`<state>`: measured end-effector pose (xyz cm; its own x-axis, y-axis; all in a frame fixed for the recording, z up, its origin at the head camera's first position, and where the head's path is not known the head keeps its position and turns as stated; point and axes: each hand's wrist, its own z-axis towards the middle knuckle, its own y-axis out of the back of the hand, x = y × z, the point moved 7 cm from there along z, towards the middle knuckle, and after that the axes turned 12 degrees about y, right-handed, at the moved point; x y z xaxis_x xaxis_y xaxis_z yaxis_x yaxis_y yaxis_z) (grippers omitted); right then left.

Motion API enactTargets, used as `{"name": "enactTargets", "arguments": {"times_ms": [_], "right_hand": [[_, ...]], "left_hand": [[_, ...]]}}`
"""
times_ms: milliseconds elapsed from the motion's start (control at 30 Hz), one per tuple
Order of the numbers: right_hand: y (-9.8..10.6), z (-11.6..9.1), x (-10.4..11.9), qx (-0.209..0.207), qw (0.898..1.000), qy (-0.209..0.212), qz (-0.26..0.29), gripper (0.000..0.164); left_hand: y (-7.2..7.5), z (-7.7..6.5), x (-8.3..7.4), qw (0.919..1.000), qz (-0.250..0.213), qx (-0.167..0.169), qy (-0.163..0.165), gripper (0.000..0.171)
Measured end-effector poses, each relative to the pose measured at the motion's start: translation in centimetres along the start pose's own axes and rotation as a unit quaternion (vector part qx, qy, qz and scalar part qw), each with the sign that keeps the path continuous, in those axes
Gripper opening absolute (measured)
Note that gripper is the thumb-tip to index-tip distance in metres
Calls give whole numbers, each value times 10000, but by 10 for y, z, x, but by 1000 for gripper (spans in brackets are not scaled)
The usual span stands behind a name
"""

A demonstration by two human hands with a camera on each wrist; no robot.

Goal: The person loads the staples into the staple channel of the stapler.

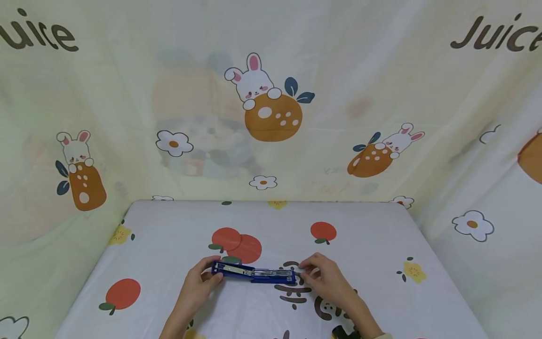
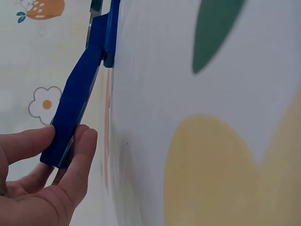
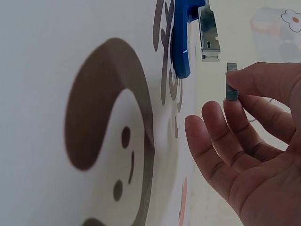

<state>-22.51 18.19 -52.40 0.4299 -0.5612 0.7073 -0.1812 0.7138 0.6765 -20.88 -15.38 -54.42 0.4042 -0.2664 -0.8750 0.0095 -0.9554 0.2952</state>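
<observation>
Blue stapler (image 1: pixel 254 273) sits mid-bench, unfolded, long axis roughly 9 to 3 o'clock, metal insides facing up. At its 9 o'clock end I have the left hand (image 1: pixel 196 282), thumb and fingers pinching that end, small gap between them. At the 3 o'clock end, the right hand (image 1: pixel 328 280): thumb and index fingertips nearly together on a short grey staple strip (image 3: pixel 232 95), other fingers loosely bent and spread. Strip is just beside the stapler's metal rail (image 3: pixel 209 37), apart from it in my right wrist view.

Room: bench (image 1: pixel 169 245) runs well past both hands toward 9 and 3, side edges well apart from them; back edge at 12, meeting the cloth backdrop (image 1: pixel 338 47).

Hard to see: some left fingertips are behind the stapler; I can't tell if its base touches the bench. Strip is partly covered by fingers, tiny in my head view. Brown print (image 1: pixel 292 289) is partly under the stapler's 3 o'clock end. Black object (image 1: pixel 345 332) at 4 o'clock, cut off by the bottom border, can't identify it. Pale sleeve (image 1: pixel 384 336) also cropped there. Blurry shapes show through the backdrop.

Writing: "Juice" between 1 and 2, last letter clipped; "uice" between 10 and 11, cut at the border.
</observation>
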Motion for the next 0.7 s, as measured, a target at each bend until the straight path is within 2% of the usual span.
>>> {"name": "enactTargets", "arguments": {"times_ms": [333,700], "right_hand": [[-5,1,4,33,9997,218,127,19],[-10,3,3,103,9999,99,15,19]], "left_hand": [[1,-2,0,10000,63,-18,29,48],[1,-2,-1,9997,222,-68,81,48]]}}
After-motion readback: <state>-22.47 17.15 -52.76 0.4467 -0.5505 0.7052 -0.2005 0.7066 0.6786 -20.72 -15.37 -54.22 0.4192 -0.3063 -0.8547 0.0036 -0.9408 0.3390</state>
